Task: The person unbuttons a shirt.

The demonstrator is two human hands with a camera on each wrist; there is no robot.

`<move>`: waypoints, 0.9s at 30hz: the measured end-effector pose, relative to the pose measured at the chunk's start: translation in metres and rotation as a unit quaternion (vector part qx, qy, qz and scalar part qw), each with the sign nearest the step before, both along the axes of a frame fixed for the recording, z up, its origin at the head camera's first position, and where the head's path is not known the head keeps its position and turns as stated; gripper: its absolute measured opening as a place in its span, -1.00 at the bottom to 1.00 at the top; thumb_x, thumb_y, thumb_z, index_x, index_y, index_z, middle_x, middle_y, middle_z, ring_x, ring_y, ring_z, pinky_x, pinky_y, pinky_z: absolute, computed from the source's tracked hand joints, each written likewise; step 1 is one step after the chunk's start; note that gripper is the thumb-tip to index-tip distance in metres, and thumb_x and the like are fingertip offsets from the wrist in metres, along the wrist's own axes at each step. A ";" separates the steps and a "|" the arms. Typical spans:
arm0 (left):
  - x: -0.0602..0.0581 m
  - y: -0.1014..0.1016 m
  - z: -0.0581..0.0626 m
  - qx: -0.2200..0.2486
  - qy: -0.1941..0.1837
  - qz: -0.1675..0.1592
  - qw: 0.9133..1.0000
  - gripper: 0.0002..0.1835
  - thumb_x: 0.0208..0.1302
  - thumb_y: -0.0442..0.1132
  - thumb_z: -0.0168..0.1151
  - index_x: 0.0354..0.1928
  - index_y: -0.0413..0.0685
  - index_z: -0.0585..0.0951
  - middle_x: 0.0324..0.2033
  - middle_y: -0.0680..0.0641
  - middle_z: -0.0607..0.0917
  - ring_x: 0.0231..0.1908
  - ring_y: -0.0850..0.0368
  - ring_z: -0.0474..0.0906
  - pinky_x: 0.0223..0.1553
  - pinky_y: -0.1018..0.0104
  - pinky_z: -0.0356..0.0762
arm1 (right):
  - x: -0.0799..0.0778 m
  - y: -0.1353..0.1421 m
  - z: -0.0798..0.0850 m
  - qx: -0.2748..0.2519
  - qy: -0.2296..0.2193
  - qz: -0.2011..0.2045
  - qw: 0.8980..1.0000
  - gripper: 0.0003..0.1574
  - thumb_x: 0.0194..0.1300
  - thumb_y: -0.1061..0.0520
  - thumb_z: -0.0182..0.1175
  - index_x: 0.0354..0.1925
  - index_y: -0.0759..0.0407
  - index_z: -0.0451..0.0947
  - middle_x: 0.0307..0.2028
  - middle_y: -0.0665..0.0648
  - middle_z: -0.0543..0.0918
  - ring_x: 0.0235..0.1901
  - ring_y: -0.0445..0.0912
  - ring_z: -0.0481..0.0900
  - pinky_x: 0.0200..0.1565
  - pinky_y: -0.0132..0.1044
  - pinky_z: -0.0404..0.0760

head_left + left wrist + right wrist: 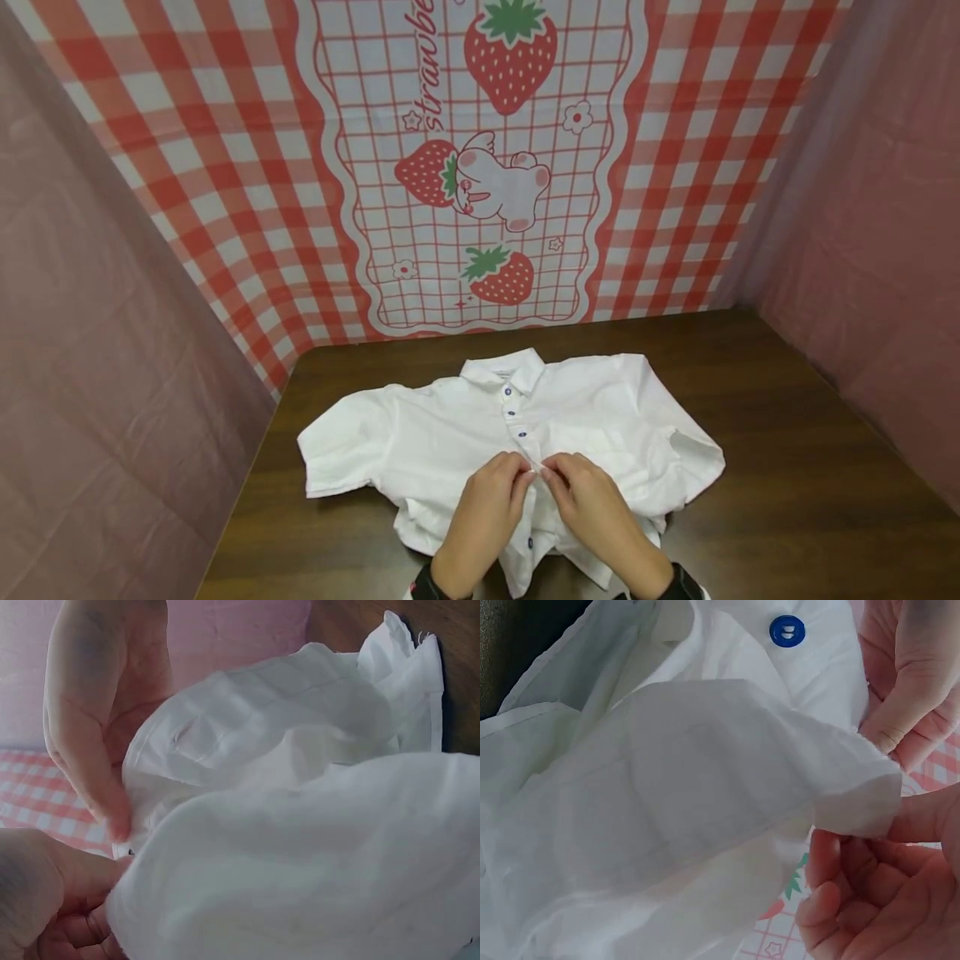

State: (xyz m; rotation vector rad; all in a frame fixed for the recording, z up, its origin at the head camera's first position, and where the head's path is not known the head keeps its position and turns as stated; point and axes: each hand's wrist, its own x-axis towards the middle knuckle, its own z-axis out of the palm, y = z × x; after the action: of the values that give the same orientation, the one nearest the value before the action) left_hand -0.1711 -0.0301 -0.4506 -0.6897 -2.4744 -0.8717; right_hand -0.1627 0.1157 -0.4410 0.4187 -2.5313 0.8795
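A white short-sleeved shirt [450, 433] lies front up on the table, collar away from me, with several blue buttons down its middle. My left hand [487, 504] pinches the button edge below the chest. Right beside it, my right hand [588, 504] pinches the facing edge, and the fingertips nearly meet. The right wrist view shows a blue button [787, 631] on the cloth near the left hand [919, 682], while the right hand [892, 885] holds a lifted flap. Cloth hides part of the left hand [56, 900] in the left wrist view.
The brown wooden table [787, 467] extends on both sides of the shirt. A red checked cloth [675, 167] with strawberries hangs behind it. Pink curtains [97, 350] flank the table at left and right.
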 end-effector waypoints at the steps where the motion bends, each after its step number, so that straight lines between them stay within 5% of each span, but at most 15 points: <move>1: 0.000 0.000 0.000 -0.001 0.003 -0.001 1.000 -0.89 0.24 -0.27 0.18 -0.44 -0.05 0.53 -0.53 0.10 0.54 -0.52 0.34 0.44 -0.47 0.57 0.39 | 0.000 0.000 0.000 0.000 -0.006 -0.003 1.000 -0.93 0.12 0.25 0.28 -0.45 0.13 0.57 -0.58 -0.11 0.47 -0.56 -0.34 0.34 -0.50 -0.44 0.39; 9: 0.000 0.002 -0.003 0.003 0.013 0.002 1.000 -0.91 0.22 -0.31 0.18 -0.44 -0.05 0.54 -0.54 0.11 0.52 -0.54 0.36 0.41 -0.47 0.60 0.37 | -0.001 -0.003 0.000 -0.015 -0.009 -0.022 1.000 -0.91 0.11 0.23 0.29 -0.49 0.12 0.55 -0.60 -0.16 0.40 -0.59 -0.35 0.30 -0.51 -0.46 0.35; 21: 0.001 0.004 -0.008 0.060 0.059 0.013 0.996 -0.90 0.14 -0.38 0.23 -0.46 -0.05 0.53 -0.55 0.09 0.51 -0.52 0.32 0.42 -0.42 0.57 0.38 | -0.003 -0.005 -0.008 -0.106 0.045 0.027 0.993 -0.85 0.10 0.34 0.24 -0.45 0.13 0.49 -0.52 -0.15 0.42 -0.58 -0.42 0.25 -0.56 -0.51 0.30; 27: 0.001 0.005 -0.012 0.090 0.073 0.009 0.993 -0.89 0.10 -0.40 0.25 -0.46 -0.05 0.54 -0.55 0.09 0.52 -0.52 0.33 0.41 -0.42 0.59 0.37 | 0.000 -0.006 -0.009 -0.137 0.018 0.025 0.990 -0.91 0.16 0.32 0.20 -0.40 0.16 0.50 -0.52 -0.12 0.47 -0.55 -0.41 0.32 -0.55 -0.48 0.36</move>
State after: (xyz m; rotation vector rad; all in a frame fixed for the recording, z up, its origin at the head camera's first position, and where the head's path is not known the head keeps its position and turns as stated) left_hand -0.1703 -0.0252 -0.4626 -0.6427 -2.2388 -0.9858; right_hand -0.1630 0.1099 -0.4504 0.4055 -2.3305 1.2082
